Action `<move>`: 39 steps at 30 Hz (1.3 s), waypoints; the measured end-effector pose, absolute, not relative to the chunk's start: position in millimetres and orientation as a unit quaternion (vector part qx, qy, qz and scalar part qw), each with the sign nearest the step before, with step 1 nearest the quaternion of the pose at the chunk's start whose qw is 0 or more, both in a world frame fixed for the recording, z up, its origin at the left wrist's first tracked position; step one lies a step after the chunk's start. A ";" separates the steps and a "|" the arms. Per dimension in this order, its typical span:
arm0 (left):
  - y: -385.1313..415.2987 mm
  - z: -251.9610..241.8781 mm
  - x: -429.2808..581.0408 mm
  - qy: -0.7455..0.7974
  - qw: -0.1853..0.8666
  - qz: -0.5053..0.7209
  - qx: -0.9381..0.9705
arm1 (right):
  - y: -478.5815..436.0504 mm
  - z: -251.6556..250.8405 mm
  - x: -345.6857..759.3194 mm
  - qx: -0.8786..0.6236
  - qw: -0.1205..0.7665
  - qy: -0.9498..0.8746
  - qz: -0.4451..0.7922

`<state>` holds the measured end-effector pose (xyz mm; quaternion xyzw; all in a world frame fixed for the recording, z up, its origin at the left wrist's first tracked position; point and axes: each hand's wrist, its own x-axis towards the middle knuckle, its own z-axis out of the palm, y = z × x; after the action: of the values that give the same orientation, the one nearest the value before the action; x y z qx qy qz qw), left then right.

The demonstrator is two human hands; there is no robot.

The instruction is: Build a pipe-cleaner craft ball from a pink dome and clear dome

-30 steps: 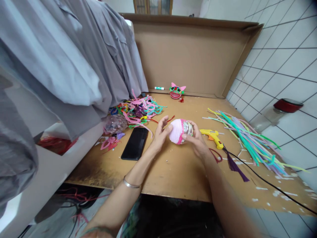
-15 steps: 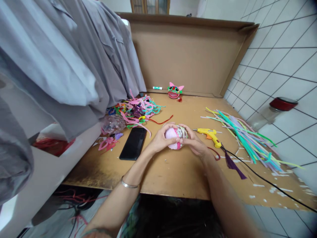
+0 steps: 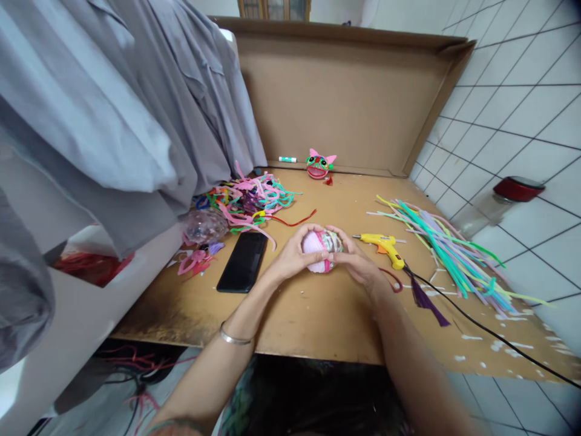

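Note:
Between my two hands, above the middle of the table, is a round pipe-cleaner ball [image 3: 315, 245]. Its left part is pale lilac, a bright pink band runs down the middle, and the right part shows white and green patches. My left hand [image 3: 294, 253] is curled around the left side, thumb on the front. My right hand [image 3: 356, 257] grips the right side, its thumb meeting the left one near the pink band. The yellow hot glue gun [image 3: 384, 247] lies just right of my right hand. Fingers behind the ball are partly hidden.
Left are a black phone [image 3: 242, 261], a heap of colourful pipe cleaners [image 3: 263, 192] and a clear plastic bag [image 3: 205, 226]. Right lie a pipe-cleaner bundle [image 3: 445, 242], a purple tassel [image 3: 426, 300] and the gun's black cord [image 3: 481, 327]. A decorated animal head [image 3: 319, 165] and glue stick [image 3: 287, 160] stand behind.
The camera view has shifted very slightly. Both hands keep hold of the ball in nearly the same position; it may have turned a little.

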<state>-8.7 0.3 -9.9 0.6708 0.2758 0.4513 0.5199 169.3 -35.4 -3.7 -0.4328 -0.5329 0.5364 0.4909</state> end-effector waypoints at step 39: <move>3.9 -13.5 -7.7 0.326 0.443 0.426 0.718 | -38.0 -16.0 253.9 -0.865 0.246 -0.430 -0.080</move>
<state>-7.7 3.9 -13.5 0.7185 0.3261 0.4262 0.4425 253.9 -38.0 -16.0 -0.8647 -0.4304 -0.0802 0.2463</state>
